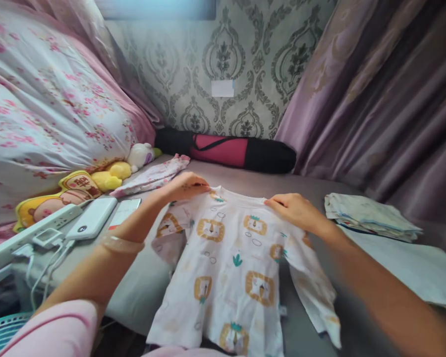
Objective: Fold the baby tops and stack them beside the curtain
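Note:
A small white long-sleeved shirt [230,258] with lion faces and green leaves hangs spread in front of me, its neckline at the top. My left hand [189,184] pinches one shoulder beside the collar. The other shoulder is gripped by my right hand [292,206], fingers closed on the cloth. Both sleeves droop outward, and the lower hem reaches the bottom of the view near my lap.
A power strip [55,223], white power bank [92,218] and phone [126,210] lie left, near plush toys [111,176] and floral clothing [156,176]. Folded cloths [367,213] lie right. A black and red bag [226,150] lies along the wall.

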The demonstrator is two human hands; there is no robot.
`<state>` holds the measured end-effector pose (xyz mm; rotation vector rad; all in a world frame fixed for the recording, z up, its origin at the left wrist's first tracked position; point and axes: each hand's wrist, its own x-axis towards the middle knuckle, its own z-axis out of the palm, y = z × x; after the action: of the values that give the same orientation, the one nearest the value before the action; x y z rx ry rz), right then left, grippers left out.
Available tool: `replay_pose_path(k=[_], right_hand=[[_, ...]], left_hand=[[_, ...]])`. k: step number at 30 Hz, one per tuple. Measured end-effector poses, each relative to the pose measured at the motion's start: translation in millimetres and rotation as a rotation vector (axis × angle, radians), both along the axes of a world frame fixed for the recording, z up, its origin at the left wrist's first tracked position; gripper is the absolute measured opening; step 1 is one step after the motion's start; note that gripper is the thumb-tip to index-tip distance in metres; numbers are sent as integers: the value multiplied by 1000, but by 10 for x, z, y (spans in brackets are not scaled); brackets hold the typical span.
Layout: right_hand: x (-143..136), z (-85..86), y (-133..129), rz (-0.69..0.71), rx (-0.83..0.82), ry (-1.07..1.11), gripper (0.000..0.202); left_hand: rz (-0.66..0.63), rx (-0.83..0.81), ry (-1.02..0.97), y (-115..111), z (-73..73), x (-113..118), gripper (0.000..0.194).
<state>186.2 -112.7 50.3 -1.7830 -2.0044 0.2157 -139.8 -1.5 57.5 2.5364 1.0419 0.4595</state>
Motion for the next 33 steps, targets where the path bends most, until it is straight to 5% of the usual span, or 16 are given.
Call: replay_pose_path(k=[5, 9, 33], right_hand=[[-45, -787, 371, -39, -234, -300, 36], [-67, -1043, 493, -51, -226, -385, 35], [50, -1145, 1348, -140, -325, -414, 40]], left_hand=[[103, 8, 144, 347, -960, 221, 37], [179, 31, 251, 454, -1254, 324, 36], [275, 109, 405, 1218, -1156, 715, 32]])
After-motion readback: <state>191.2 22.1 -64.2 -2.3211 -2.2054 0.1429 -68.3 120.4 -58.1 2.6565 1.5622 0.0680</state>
